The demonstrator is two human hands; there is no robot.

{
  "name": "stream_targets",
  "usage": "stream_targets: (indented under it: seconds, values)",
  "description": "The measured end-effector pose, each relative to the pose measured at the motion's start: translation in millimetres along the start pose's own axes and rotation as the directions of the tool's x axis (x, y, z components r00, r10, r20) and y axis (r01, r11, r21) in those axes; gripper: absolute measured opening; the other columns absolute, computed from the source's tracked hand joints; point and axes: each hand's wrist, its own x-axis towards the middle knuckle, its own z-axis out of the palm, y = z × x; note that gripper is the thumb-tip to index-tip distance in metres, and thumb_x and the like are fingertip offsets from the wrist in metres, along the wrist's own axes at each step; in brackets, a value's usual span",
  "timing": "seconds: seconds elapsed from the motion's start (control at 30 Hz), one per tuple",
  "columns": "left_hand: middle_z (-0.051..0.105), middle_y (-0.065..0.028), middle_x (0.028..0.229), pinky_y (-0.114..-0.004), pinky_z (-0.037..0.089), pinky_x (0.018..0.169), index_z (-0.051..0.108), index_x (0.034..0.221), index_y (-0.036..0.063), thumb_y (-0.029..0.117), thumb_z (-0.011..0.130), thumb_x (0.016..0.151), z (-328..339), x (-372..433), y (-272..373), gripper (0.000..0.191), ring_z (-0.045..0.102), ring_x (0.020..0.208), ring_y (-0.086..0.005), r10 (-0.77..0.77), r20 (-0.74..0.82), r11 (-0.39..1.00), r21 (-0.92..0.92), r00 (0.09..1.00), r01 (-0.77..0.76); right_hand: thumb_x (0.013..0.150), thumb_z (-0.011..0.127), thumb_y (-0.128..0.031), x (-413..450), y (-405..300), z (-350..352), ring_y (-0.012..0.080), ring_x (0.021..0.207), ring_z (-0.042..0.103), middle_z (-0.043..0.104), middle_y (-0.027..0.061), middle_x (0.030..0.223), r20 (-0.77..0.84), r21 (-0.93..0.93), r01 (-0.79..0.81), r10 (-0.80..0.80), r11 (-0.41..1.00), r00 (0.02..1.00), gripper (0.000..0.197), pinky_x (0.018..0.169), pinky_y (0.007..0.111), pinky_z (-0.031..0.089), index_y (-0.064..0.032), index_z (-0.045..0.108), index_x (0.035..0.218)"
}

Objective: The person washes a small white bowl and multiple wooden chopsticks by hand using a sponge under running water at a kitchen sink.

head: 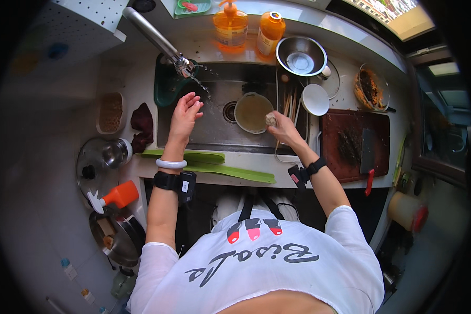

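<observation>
Above the left part of the stainless steel sink (216, 135), my left hand (185, 117) is empty with its fingers a little apart. It is just below the tap (180, 64), beside a thin stream of running water. My right hand (285, 128) grips a small pale, lumpy clump (271, 119), whose kind I cannot make out. That hand is over the right rim of a round bowl (253, 114) of cloudy yellowish liquid. The bowl stands in the sink, right of the drain (230, 112).
A dark red chopping board (376, 145) with a cleaver (366, 151) and dark chopped food lies on the right. Behind the sink are a steel bowl (301, 56) and two orange bottles (230, 29). Green strips (231, 172) lie along the front edge; an orange spray bottle (121, 194) is left.
</observation>
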Motion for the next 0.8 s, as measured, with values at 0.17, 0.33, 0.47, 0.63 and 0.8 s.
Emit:
stream_targets:
  seconds: [0.17, 0.33, 0.47, 0.63, 0.8]
  values:
    - [0.057, -0.0105, 0.130, -0.031, 0.050, 0.092, 0.047, 0.135, 0.0034, 0.020, 0.057, 0.098, -49.4, 25.6, 19.7, 0.042, 0.059, 0.113, -0.0191, -0.020, -0.138, 0.997, -0.078, 0.990, 0.009, 0.085, 0.066, -0.011, -4.6, -9.1, 19.0, 0.0107, 0.061, 0.049, 0.054, 0.0018, 0.077, 0.197, 0.265, 0.000, -0.054, 0.964, 0.979, 0.025, 0.055, 0.026, 0.042, -0.0014, 0.059, 0.108]
    - [0.057, -0.0100, 0.130, -0.032, 0.049, 0.094, 0.047, 0.135, 0.0027, 0.021, 0.058, 0.098, -54.1, 37.8, 21.2, 0.043, 0.058, 0.117, -0.0188, -0.042, -0.100, 0.996, -0.082, 0.994, 0.034, 0.084, 0.064, -0.007, 6.7, -23.5, 54.5, 0.0135, 0.066, 0.056, 0.060, 0.0005, 0.080, 0.452, -0.047, -0.090, 0.101, 0.995, 0.886, 0.022, 0.055, 0.028, 0.045, -0.0028, 0.064, 0.105]
    - [0.057, -0.0084, 0.130, -0.032, 0.048, 0.095, 0.049, 0.134, 0.0036, 0.021, 0.057, 0.098, -35.2, 29.2, 4.1, 0.041, 0.057, 0.118, -0.0179, -0.067, -0.023, 0.995, -0.082, 0.998, 0.065, 0.080, 0.062, -0.011, 16.1, -24.8, 100.3, 0.0232, 0.080, 0.068, 0.072, 0.0058, 0.091, 0.526, -0.724, 0.382, 0.102, 0.574, 0.844, 0.021, 0.062, 0.037, 0.052, -0.0076, 0.072, 0.099]
    - [0.057, -0.0066, 0.129, -0.031, 0.047, 0.095, 0.051, 0.133, 0.0045, 0.022, 0.056, 0.100, -26.0, 0.7, 0.7, 0.038, 0.056, 0.119, -0.0171, -0.106, 0.035, 0.992, -0.064, 0.994, 0.108, 0.080, 0.062, -0.014, 33.6, 36.7, 177.6, 0.0272, 0.079, 0.068, 0.072, 0.0034, 0.093, 0.424, -0.886, 0.457, 0.263, -0.077, 0.867, 0.021, 0.064, 0.046, 0.053, -0.0152, 0.074, 0.098]
    - [0.058, -0.0041, 0.127, -0.029, 0.046, 0.095, 0.053, 0.131, 0.0058, 0.022, 0.056, 0.099, -40.5, -22.0, -15.6, 0.036, 0.056, 0.118, -0.0149, -0.113, 0.011, 0.993, -0.014, 0.994, 0.113, 0.075, 0.067, -0.023, 58.2, 74.3, 197.7, 0.0263, 0.070, 0.067, 0.069, 0.0001, 0.083, 0.303, -0.719, 0.554, 0.527, -0.421, 0.794, 0.022, 0.056, 0.044, 0.052, -0.0177, 0.072, 0.096]
